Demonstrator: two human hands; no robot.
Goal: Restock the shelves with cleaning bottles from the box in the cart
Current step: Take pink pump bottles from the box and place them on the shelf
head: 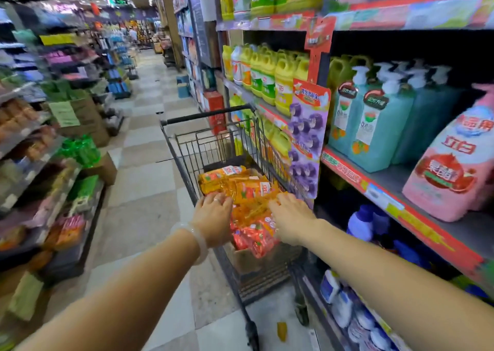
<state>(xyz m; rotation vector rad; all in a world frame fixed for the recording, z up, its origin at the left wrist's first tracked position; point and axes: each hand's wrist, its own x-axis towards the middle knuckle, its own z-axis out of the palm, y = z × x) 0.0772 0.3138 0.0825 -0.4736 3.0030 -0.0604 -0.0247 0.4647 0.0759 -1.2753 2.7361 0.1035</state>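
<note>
Our left hand (pixel 213 218) reaches palm-down over the near left edge of the load, its fingers curled over the orange packs; we cannot tell whether they have closed on one or only rest there. Our right hand (pixel 290 218) comes in from the other side, and its fingertips are hidden among the wrappers, so whether they are apart or clamped we cannot say. A pale bangle (pixel 196 239) sits on the left wrist.

What lies under both hands is a heap of shiny orange and red refill packs (pixel 240 187) piled in a cardboard box (pixel 247 260), which stands in the wire cart (pixel 187 142) parked just beside the shelving on our right. The packs look soft rather than like rigid bottles.

On the shelf (pixel 344 169) stand teal pump bottles (pixel 374 126) and a pink detergent bottle (pixel 454 169); further along, yellow jugs (pixel 280 80).

We judge this the start of a pickup. The packs are slick and loosely heaped, so a shallow grip could let one slide out, or lifting one could drag its neighbours over the box edge. A small yellow item (pixel 281 330) lies on the floor by the cart wheel, underfoot if we step toward the shelf.
</note>
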